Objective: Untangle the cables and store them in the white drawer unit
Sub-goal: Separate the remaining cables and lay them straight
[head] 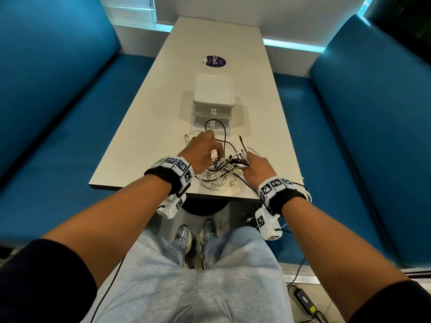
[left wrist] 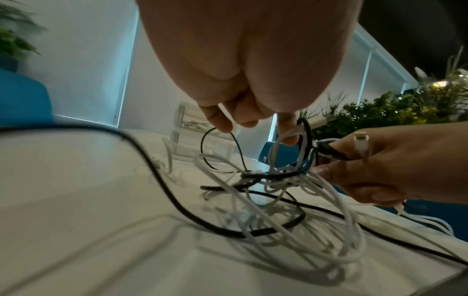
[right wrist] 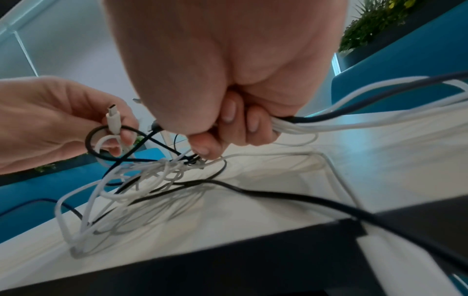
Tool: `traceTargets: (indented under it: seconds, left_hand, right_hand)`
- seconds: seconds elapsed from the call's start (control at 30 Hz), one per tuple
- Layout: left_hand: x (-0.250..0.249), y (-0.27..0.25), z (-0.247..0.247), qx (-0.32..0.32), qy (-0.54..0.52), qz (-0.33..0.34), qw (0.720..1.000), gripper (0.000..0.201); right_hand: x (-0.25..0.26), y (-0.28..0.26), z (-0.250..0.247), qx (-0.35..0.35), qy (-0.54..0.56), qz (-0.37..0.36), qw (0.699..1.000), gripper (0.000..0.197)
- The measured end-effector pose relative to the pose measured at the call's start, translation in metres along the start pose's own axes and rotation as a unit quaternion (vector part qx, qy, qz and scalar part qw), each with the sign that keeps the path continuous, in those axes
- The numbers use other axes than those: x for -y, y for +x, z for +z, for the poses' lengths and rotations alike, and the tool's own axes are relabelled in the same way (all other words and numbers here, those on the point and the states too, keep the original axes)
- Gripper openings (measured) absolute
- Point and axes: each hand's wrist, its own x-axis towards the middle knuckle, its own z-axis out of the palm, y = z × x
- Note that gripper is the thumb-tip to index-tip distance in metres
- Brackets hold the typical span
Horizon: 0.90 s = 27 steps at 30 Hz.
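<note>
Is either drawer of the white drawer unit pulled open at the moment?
No, both drawers of the white drawer unit sit flush and closed in the head view.

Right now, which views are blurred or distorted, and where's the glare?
Head: sharp, wide-angle bend at the benches, cyan glow along the wall base. Left wrist: cable tangle motion-blurred, table soft. Right wrist: near cables smeared, right hand sharp, soft shadows under loops.

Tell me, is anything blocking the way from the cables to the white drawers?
Nothing stands on the table between the cables and the white drawer unit. But both drawers look shut, and the left hand and right hand hold a tangled bunch.
</note>
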Motion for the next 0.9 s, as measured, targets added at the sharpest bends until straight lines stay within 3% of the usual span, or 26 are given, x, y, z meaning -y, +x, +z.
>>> traceTargets:
  seconds: [0.1, 0.2, 0.27, 0.43, 0.63, 0.73, 0.9]
  left_hand:
    - [-0.003, -0.005, -0.007, 0.082, -0.025, -0.026, 0.996, 0.021]
    - [-0.003, -0.012, -0.012, 0.149, -0.002, -0.036, 0.988, 0.035]
    - [-0.002, -0.015, -0.015, 0.168, 0.033, -0.027, 0.985, 0.033]
    - [-0.01, -0.013, -0.019, 0.133, 0.083, 0.005, 0.988, 0.026]
    - [-0.006, -0.008, -0.019, 0.053, 0.013, -0.067, 0.996, 0.037]
    - [-0.006, -0.009, -0.017, 0.074, 0.007, -0.068, 0.995, 0.047]
    - [-0.003, -0.01, -0.011, 0.089, 0.021, -0.036, 0.995, 0.043]
  right_hand:
    - [0.0, 0.0, 0.002, 0.001, -0.005, 0.0, 1.0, 0.029]
    - [-0.001, 0.001, 0.003, 0.002, -0.008, 0.008, 1.0, 0.029]
    - [-0.002, 0.0, 0.004, 0.007, -0.014, 0.012, 1.0, 0.028]
    - [-0.001, -0.002, 0.008, 0.013, -0.012, 0.007, 1.0, 0.031]
    - [-0.005, -0.001, 0.007, 0.011, -0.028, 0.009, 1.0, 0.031]
    - [-0.001, 0.001, 0.005, 0.007, -0.028, 0.004, 1.0, 0.028]
    - [0.002, 0.001, 0.005, 0.01, -0.023, -0.003, 1.0, 0.028]
